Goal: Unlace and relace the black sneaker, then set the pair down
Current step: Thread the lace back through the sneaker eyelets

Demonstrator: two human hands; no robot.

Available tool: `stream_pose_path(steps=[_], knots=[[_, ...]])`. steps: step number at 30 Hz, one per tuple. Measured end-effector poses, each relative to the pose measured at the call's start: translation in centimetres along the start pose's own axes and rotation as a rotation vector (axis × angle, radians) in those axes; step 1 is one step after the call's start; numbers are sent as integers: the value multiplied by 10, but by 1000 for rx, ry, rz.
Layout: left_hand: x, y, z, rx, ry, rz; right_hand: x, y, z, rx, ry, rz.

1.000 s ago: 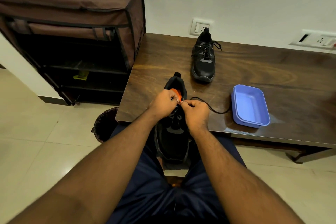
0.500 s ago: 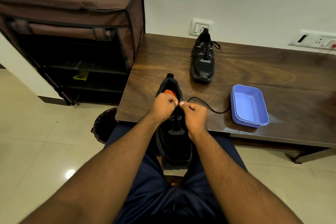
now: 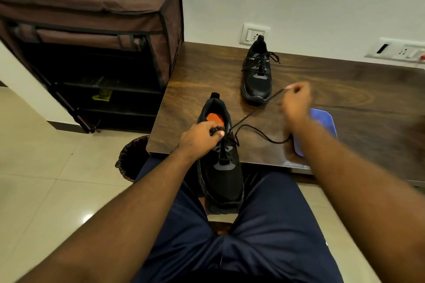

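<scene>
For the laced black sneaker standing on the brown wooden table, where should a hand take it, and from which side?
Grip the laced black sneaker at its heel collar, from above at the wall end: it stands upright, heel toward the wall, and the opening is clear of the tied laces.

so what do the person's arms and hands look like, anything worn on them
Both forearms are bare all the way into the frame: no sleeves, watch, bracelet or gloves show. The left hand and right hand carry no rings that can be made out, though the right one is motion-blurred. The only clothing in view is dark navy shorts over the lap.
</scene>
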State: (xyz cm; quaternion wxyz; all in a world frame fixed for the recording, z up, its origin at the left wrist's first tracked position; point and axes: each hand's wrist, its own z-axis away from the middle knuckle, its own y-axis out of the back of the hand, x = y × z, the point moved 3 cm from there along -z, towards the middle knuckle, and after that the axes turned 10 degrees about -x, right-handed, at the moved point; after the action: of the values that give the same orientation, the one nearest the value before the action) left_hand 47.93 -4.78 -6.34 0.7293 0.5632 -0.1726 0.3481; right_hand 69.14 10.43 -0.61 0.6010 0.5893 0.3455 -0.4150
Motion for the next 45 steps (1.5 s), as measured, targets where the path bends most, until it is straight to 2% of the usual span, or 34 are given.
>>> stream_pose_path(steps=[1,3,5,8,13,17,21,24,26,27,29,30,32,34,36,38,39,42,45], knots=[[3,2,3,18,3,-78,-8,15,-15,63,-35,-68],[9,2,6,95,-12,-254,-22,27,-28,40,-83,-172],[11,-1,11,212,-30,-350,-31,15,-16,-134,-73,-171],[7,-5,19,368,-47,-313,-16,-21,23,-417,-98,-138],[1,-15,17,243,-57,-175,23,-72,75,-658,196,364],[0,-11,17,213,-66,-42,24,-78,80,-643,242,397],[3,-8,17,221,-37,-136,12,-72,80,-708,379,544],[2,-7,20,197,-3,-169,3,-75,82,-753,603,797],[0,-4,21,192,10,-168,-12,-66,71,-682,801,1098],[0,-3,22,191,14,-162,-23,-53,55,-573,854,1205],[-1,-1,24,178,27,-142,-45,-18,18,-315,825,1272],[0,-2,25,167,31,-135,-49,-2,0,-237,804,1289],[3,-3,27,145,35,-130,-52,8,-13,-213,799,1348],[6,-2,28,148,25,-106,-45,0,-6,-249,668,1214],[5,-2,29,160,19,-95,-26,-14,10,-316,510,840],[3,-4,30,164,4,-79,2,-28,35,-470,435,510],[2,-5,30,170,1,-65,16,-36,51,-558,402,428],[0,-8,29,195,-6,-46,45,-53,96,-800,308,352],[-3,-10,28,227,13,-8,51,-55,111,-710,364,467]])
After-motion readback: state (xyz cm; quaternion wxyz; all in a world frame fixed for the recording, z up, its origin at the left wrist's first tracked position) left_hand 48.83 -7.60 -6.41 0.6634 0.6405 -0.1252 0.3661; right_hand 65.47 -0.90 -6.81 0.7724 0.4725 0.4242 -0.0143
